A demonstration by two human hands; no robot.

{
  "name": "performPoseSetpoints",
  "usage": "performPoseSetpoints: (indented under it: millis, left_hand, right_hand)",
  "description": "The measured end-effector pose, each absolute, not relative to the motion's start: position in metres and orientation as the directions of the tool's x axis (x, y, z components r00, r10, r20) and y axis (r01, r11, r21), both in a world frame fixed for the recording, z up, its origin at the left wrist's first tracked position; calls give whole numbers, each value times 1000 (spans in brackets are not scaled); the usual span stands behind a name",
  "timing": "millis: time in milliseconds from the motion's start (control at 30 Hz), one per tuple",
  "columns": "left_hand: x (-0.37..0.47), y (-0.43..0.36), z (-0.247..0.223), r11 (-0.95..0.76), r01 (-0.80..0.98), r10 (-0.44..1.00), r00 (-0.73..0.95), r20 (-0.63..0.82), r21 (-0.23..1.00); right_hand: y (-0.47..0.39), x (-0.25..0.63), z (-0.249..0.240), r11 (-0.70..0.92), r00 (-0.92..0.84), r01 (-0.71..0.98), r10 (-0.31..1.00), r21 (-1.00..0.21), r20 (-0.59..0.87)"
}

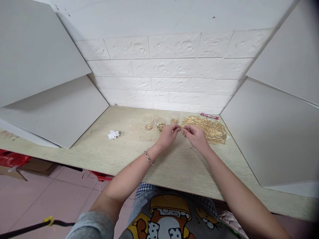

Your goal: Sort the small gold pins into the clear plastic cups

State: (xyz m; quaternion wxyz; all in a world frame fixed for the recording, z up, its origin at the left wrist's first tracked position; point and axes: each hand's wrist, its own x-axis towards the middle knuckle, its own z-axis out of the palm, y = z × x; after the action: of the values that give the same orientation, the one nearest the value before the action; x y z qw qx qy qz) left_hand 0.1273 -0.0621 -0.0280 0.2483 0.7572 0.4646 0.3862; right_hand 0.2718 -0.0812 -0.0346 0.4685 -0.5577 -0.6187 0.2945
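My left hand and my right hand meet above the table, their fingertips nearly touching. Both are closed in a pinch; what lies between the fingers is too small to make out. Behind and beside my right hand spreads a large pile of thin gold-coloured sticks. Beyond my left hand stand clear round cups with small gold-coloured pieces: one at the left, one in the middle and one at the right.
White crumpled paper lies on the left of the wooden table. A red pen-like stick rests behind the pile. Grey-white panels flank both sides, the left one and the right one. A white brick-patterned wall closes the back.
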Motion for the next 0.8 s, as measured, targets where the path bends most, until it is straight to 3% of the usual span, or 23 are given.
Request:
performPoseSetpoints:
  millis: [233, 567, 800]
  left_hand:
    - [129, -65, -30, -491, 554, 870, 262, 418, 673]
    - [130, -63, -30, -357, 415, 933, 202, 297, 837]
    - [129, -57, -30, -262, 192, 941, 267, 206, 946]
  right_hand:
    - [-81, 265, -36, 124, 89, 206, 985, -971, 145]
    - [-77, 262, -42, 95, 70, -39, 993, -995, 92]
    - [-77, 263, -42, 122, 68, -48, 991, -991, 119]
